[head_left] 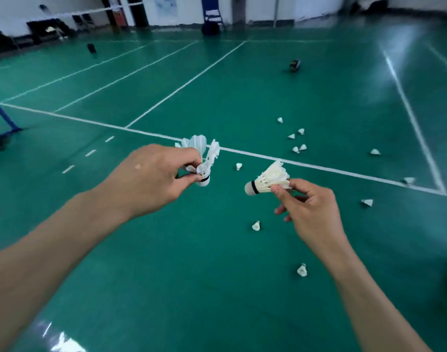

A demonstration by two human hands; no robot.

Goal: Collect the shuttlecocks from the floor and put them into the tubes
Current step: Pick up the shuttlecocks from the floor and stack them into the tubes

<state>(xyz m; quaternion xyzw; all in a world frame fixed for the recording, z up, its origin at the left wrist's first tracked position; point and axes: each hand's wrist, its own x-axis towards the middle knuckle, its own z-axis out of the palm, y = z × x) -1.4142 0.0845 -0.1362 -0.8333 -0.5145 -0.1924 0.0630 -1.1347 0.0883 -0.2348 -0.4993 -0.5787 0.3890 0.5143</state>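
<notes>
Between the hands, the right hand [311, 212] is pinching a shuttlecock [268, 180] with its cork pointing to 9 o'clock at the left hand [151, 179], whose fingers [189, 161] are pinching a feathered stack [202, 161], cork down.

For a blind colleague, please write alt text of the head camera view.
Over a green court floor, the left hand pinches a frayed shuttlecock and the right hand pinches a neater shuttlecock. About a dozen loose shuttlecocks lie scattered ahead and to the right.
</notes>
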